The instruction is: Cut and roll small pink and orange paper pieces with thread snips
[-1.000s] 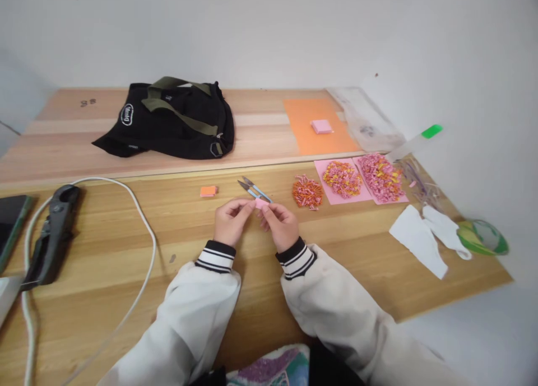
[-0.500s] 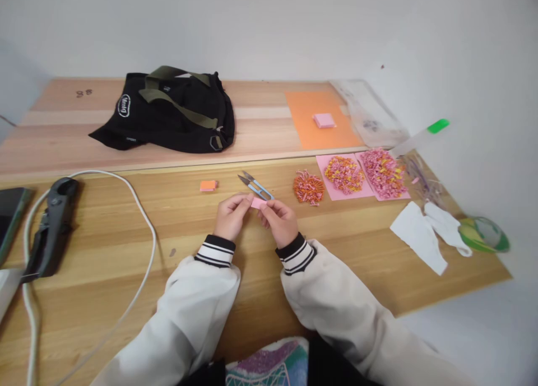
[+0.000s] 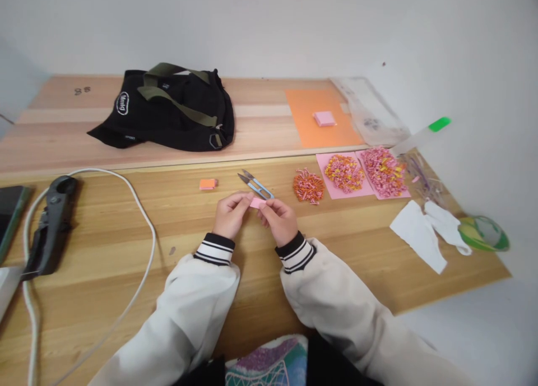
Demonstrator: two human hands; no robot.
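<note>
A small pink paper piece (image 3: 256,203) is stretched between my two hands over the middle of the table. My left hand (image 3: 230,215) pinches its left end between thumb and finger. At the other end, my right hand (image 3: 279,218) grips it with thumb and fingers closed. Just beyond lie blue-handled thread snips (image 3: 257,185), blades pointing away to the left, their handle end partly behind my hands. To the left rests a small stack of orange and pink paper slips (image 3: 208,184). A pile of orange and pink rolled pieces (image 3: 308,186) sits to the right.
Two heaps of pink, orange and yellow pieces lie on pink sheets (image 3: 330,191) at the right. Beyond are an orange sheet (image 3: 302,131) with a pink stack (image 3: 324,119) and a black bag (image 3: 180,117). White cloth or paper (image 3: 418,235), a green roll (image 3: 483,233) and a cable (image 3: 153,235) flank the sides.
Hardly anything differs: both hands keep hold of the pink paper piece in the same place. The whole view has shifted very slightly.
</note>
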